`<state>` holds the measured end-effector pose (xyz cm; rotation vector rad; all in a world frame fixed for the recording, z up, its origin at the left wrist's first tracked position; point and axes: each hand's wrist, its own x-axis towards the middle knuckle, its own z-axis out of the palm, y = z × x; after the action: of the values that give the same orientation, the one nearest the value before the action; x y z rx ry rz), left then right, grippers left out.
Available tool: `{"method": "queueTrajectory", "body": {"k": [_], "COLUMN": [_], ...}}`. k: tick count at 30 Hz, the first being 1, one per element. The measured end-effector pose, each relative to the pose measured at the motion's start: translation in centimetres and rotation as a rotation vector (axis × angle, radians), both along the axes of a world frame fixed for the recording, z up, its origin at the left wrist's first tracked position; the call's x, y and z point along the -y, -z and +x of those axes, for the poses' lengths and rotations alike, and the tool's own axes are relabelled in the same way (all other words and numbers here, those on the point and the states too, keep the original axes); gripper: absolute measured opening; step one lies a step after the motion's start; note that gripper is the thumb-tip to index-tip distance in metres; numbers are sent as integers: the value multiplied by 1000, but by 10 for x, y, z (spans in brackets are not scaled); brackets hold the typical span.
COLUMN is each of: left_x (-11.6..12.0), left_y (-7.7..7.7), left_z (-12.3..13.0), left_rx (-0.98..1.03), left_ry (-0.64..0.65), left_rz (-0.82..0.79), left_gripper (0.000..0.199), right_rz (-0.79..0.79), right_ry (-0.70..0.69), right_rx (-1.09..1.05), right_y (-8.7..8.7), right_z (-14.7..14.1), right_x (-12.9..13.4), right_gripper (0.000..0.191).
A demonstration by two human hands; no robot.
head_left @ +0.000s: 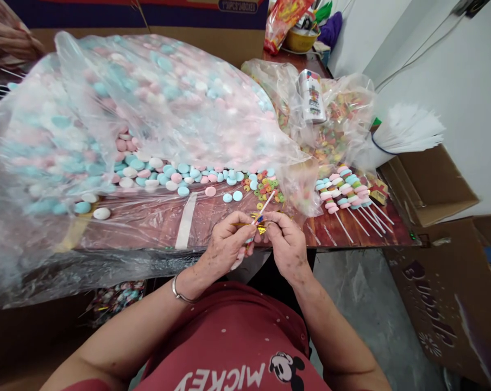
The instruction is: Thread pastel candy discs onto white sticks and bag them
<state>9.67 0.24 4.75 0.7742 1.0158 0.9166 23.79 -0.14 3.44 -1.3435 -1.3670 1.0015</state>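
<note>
My left hand (225, 244) is closed round a candy skewer, whose white stick (269, 204) points up and away past the fingertips. Pink, white and blue candies show partly under its fingers. Close beside it, my right hand (288, 244) pinches a gold twist tie (261, 230) at the stick. Beyond both hands lie small ring candies (265, 187) in green, orange and red. Finished-looking skewers (343, 189) of pink, blue and white candies rest in a pile to the right, sticks toward the table's front edge.
A large clear bag (168, 103) of pastel candies covers the left and middle of the table (156, 217). Behind the skewers are a bag of ring candies (339, 114), a printed can (312, 96) and white sleeves (412, 130). Another person's hand (11, 38) is at upper left.
</note>
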Motion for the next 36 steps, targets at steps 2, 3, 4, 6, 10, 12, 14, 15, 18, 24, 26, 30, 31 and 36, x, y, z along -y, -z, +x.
{"method": "queueTrajectory", "body": {"k": [2, 3, 4, 6, 10, 12, 14, 15, 18, 24, 26, 30, 31, 36], "left_x": [-1, -2, -2, -3, -4, -7, -15, -19, -33, -41, -40, -40, -40, -38], "left_y": [-1, -1, -2, -3, -3, -2, -1, -1, -2, -12, -14, -15, -16, -29], "left_z": [-1, -2, -2, -1, 3, 2, -3, -6, -16, -22, -22, -24, -25, -25], "left_rx": [-8, -15, -26, -57, -123, -146, -134, -117, -94, -195, -155, -95, -100, -238], "left_ry": [-19, -29, -37, -48, -72, -36, 69, 144, 433, 872, 954, 1015, 1003, 933], "left_rz": [-10, -15, -19, -20, -15, -28, -48, -62, -117, -148, -176, -215, -219, -163], "left_gripper": [28, 28, 28, 27, 22, 20, 21, 22, 21, 4, 3, 8, 7, 7], "right_rz": [87, 141, 194, 271, 458, 619, 791, 867, 987, 802, 778, 810, 823, 871], "right_ry": [-33, -55, -72, -85, -17, 28, 23, -17, -260, -898, -976, -996, -982, -850], "right_rx": [68, 120, 177, 284, 580, 788, 925, 958, 969, 926, 887, 887, 902, 1006], "right_y": [0, -1, -1, 0, 5, 6, 4, 1, -9, -37, -45, -55, -57, -54], "right_z": [0, 0, 0, -2, -6, -6, -2, 1, 15, 34, 34, 33, 32, 30], "right_x": [1, 2, 3, 5, 6, 5, 3, 1, -7, -17, -17, -16, -15, -6], "right_gripper": [22, 21, 19, 17, 22, 24, 22, 20, 20, 24, 22, 21, 20, 21]}}
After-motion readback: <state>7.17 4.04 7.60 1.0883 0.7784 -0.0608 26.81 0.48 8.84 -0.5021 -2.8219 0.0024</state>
